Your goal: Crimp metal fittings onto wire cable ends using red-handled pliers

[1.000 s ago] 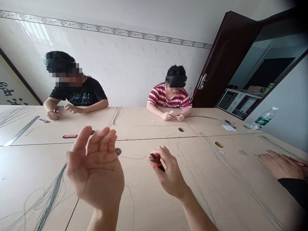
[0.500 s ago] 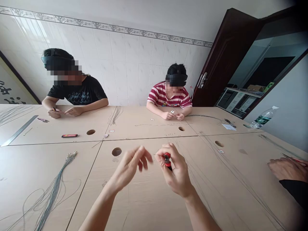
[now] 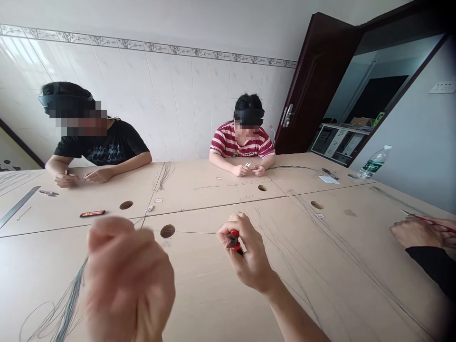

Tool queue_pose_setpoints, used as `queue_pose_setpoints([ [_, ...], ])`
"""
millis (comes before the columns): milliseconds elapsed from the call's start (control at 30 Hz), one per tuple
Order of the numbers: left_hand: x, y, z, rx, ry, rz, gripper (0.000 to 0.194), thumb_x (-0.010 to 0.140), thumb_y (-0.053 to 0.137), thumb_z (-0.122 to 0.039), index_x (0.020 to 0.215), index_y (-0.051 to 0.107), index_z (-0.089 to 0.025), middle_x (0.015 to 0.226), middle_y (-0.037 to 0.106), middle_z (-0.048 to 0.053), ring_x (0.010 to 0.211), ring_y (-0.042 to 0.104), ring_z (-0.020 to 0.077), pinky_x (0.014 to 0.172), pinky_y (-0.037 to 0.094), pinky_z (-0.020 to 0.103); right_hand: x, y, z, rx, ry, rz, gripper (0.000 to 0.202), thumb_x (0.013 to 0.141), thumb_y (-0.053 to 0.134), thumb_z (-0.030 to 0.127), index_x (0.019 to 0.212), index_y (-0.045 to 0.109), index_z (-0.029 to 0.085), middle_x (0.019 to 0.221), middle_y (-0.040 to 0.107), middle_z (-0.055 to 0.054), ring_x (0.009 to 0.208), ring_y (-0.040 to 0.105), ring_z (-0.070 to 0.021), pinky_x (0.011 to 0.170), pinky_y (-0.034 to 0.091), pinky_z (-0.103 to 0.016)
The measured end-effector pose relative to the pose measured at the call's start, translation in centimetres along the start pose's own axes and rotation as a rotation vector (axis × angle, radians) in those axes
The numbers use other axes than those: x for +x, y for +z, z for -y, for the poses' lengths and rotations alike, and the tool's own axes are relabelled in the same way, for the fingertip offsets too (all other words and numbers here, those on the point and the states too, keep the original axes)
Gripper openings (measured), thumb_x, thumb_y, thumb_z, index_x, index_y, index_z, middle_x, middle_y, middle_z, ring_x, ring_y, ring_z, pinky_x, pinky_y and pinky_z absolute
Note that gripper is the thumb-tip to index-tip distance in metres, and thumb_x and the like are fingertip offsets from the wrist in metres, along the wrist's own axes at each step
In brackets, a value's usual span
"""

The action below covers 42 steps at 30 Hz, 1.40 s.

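Note:
My left hand [image 3: 128, 280] is raised close to the camera at the left, blurred, with its fingers curled in. A thin wire [image 3: 192, 232] stretches taut and nearly level between it and my right hand [image 3: 245, 251]; the grip at the left end is hidden. My right hand pinches the wire's other end between thumb and forefinger. Red-handled pliers [image 3: 233, 240] rest in the same right palm, jaws toward the camera. Behind my left hand lies a bundle of grey-green wires [image 3: 73, 297], partly covered by the hand.
Two people sit across the table [image 3: 213, 285]. At the right, another person's hand [image 3: 415, 232] is near a red-handled tool [image 3: 427, 219]. Long loose wires [image 3: 342, 251] cross the right side. A water bottle [image 3: 374, 164], a steel ruler [image 3: 17, 206] and a red-black case [image 3: 92, 213] lie farther off.
My left hand has moved left and toward the camera, its fingers now curled, and the wire shows stretched between my hands. My right hand keeps the pliers. The view has shifted slightly.

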State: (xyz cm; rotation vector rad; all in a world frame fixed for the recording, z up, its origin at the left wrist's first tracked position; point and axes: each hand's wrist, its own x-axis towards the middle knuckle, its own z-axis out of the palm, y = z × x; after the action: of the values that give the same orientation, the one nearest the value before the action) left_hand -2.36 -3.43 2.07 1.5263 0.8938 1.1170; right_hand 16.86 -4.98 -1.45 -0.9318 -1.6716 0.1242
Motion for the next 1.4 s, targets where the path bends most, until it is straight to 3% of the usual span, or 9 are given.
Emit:
queue_pose_setpoints([
  [67,1.6,1.5,-0.5,-0.302,0.221,-0.305,0.051,0.093,0.022,-0.066,0.116,0.062,-0.044,0.12,0.068,-0.007,0.118,0.058,0.0155,0.089,0.055,0.027,0.0,0.1,0.1,0.002,-0.015,0.013,0.027,0.075,0.04,-0.001,0.085,0.044,0.024,0.069,0.052,0.002,0.064,0.039,-0.0158,0.07,0.038,-0.034],
  [100,2.3,2.3,-0.6,-0.463,0.302,-0.381,0.04,0.097,0.031,-0.055,0.113,0.064,-0.04,0.128,0.064,-0.007,0.125,0.054,0.0155,0.098,0.05,0.029,0.1,0.2,0.2,0.003,-0.023,0.019,0.028,0.075,0.04,-0.001,0.086,0.044,0.024,0.069,0.052,0.001,0.065,0.04,-0.0161,0.07,0.039,-0.035],
  [167,3.4,3.7,-0.5,-0.526,0.32,-0.35,0.036,0.098,0.04,-0.046,0.1,0.072,-0.029,0.128,0.065,-0.001,0.127,0.052,0.0191,0.103,0.046,0.032,0.1,0.2,0.2,-0.001,-0.043,0.025,0.029,0.076,0.04,-0.003,0.085,0.044,0.024,0.07,0.053,0.001,0.068,0.042,-0.0166,0.07,0.039,-0.035],
  [267,3.8,5.0,0.0,-0.213,0.185,-0.206,0.036,0.095,0.047,-0.044,0.094,0.073,-0.019,0.115,0.07,0.008,0.111,0.061,0.0238,0.092,0.05,0.034,0.1,0.2,0.1,-0.023,-0.055,0.016,0.029,0.077,0.041,-0.003,0.086,0.044,0.024,0.072,0.054,0.0,0.071,0.043,-0.0172,0.07,0.039,-0.034],
  [433,3.1,5.3,0.5,0.201,0.051,-0.047,0.041,0.097,0.039,-0.048,0.081,0.064,-0.02,0.073,0.063,0.002,0.065,0.052,0.0147,0.065,0.044,0.027,0.3,-0.2,-0.5,-0.094,-0.055,0.0,0.028,0.078,0.042,-0.003,0.086,0.043,0.024,0.071,0.051,0.0,0.07,0.042,-0.0177,0.07,0.037,-0.034],
  [567,2.9,5.2,0.3,0.19,-0.012,-0.03,0.044,0.096,0.037,-0.049,0.068,0.054,-0.02,0.059,0.049,-0.002,0.054,0.04,0.0121,0.054,0.035,0.026,0.2,-0.4,-0.7,-0.111,-0.062,-0.001,0.029,0.079,0.042,-0.004,0.087,0.043,0.024,0.07,0.05,0.0,0.07,0.04,-0.0172,0.07,0.037,-0.034],
  [700,2.8,4.9,0.1,0.133,-0.06,0.007,0.033,0.092,0.042,-0.037,0.064,0.05,-0.019,0.058,0.047,-0.002,0.052,0.033,0.011,0.052,0.029,0.025,0.2,-0.3,-0.7,-0.103,-0.057,0.003,0.029,0.079,0.042,-0.003,0.089,0.044,0.024,0.072,0.051,0.0,0.071,0.04,-0.0169,0.07,0.038,-0.034],
  [933,2.9,4.2,0.2,0.152,-0.066,0.061,0.02,0.083,0.043,-0.023,0.065,0.051,-0.018,0.056,0.047,-0.004,0.05,0.031,0.0093,0.047,0.025,0.023,0.1,0.0,-1.1,-0.096,-0.059,-0.002,0.028,0.08,0.043,-0.003,0.089,0.046,0.023,0.072,0.051,0.0,0.07,0.04,-0.0168,0.071,0.038,-0.035],
  [1400,3.2,3.8,0.9,0.147,-0.064,0.106,0.02,0.085,0.045,-0.021,0.065,0.049,-0.018,0.056,0.043,-0.006,0.049,0.031,0.007,0.044,0.025,0.02,0.3,0.0,-1.0,-0.093,-0.069,0.004,0.03,0.079,0.041,-0.004,0.089,0.046,0.023,0.072,0.05,0.001,0.071,0.041,-0.0162,0.071,0.037,-0.033],
])
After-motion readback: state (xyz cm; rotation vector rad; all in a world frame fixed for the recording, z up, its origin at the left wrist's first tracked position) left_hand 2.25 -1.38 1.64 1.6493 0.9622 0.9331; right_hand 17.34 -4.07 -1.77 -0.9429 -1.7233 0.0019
